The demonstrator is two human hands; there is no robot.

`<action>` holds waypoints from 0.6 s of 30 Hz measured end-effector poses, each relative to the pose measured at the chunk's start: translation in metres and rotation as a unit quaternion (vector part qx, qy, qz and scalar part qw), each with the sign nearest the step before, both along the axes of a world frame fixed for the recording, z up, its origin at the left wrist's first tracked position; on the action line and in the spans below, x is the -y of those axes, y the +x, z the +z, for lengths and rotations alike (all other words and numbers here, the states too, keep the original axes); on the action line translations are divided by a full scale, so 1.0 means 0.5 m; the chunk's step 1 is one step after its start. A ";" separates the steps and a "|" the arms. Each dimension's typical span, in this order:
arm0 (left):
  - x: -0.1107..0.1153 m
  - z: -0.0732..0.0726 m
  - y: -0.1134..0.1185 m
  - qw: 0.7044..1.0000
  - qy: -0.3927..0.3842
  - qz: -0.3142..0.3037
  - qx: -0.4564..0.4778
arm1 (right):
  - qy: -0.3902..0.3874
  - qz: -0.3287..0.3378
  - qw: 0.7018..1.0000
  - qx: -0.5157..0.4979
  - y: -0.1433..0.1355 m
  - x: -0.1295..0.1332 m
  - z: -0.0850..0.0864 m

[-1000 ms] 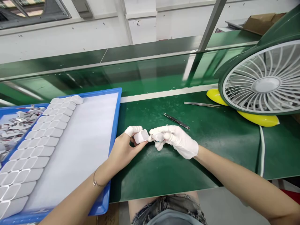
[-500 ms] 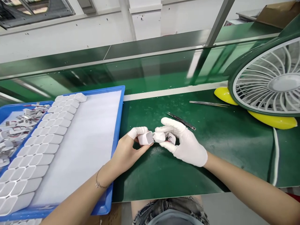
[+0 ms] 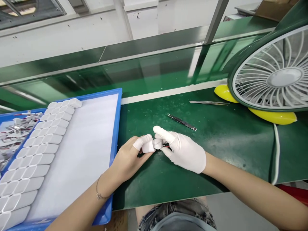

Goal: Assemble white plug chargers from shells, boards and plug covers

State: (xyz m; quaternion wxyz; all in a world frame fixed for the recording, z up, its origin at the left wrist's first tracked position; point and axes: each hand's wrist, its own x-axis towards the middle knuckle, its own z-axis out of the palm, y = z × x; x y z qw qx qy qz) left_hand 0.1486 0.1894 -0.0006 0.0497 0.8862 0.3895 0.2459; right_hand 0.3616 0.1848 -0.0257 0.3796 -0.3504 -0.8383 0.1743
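Holding one white shell (image 3: 147,147) over the bench (image 3: 154,183), the left hand (image 3: 130,155) faces the right hand (image 3: 184,150), which pinches one white part (image 3: 158,144) against the shell; two tweezers (image 3: 182,122) lie beyond, both forearms (image 3: 240,178) slanting inward

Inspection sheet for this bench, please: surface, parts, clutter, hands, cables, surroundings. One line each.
Surface: green table, scattered pale specks.
Parts: white case and small white part close together, contact unclear; rows of cases in a blue tray; loose wired parts in a second blue tray.
Clutter: black tweezers and silver tweezers lying beyond the hands.
Hands: left hand holds the white case; right hand, white-gloved, holds the small white part.
Cables: red wire at the right hand; white cable below the fan.
Surroundings: fan at right, cardboard box behind, white wall.
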 end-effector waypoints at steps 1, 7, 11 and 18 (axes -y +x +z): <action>0.000 0.001 0.002 1.000 -0.004 0.001 -0.003 | -0.005 -0.002 1.000 0.005 -0.001 0.001 0.001; 0.003 0.006 0.015 0.998 -0.004 -0.048 -0.041 | -0.042 0.010 0.999 0.020 -0.003 0.005 -0.005; -0.003 0.007 0.013 0.991 0.008 -0.109 -0.079 | -0.067 0.014 0.997 0.030 -0.004 0.004 -0.006; -0.001 0.034 0.014 0.977 -0.101 0.026 0.185 | -0.109 0.005 0.976 -0.186 0.015 -0.012 0.035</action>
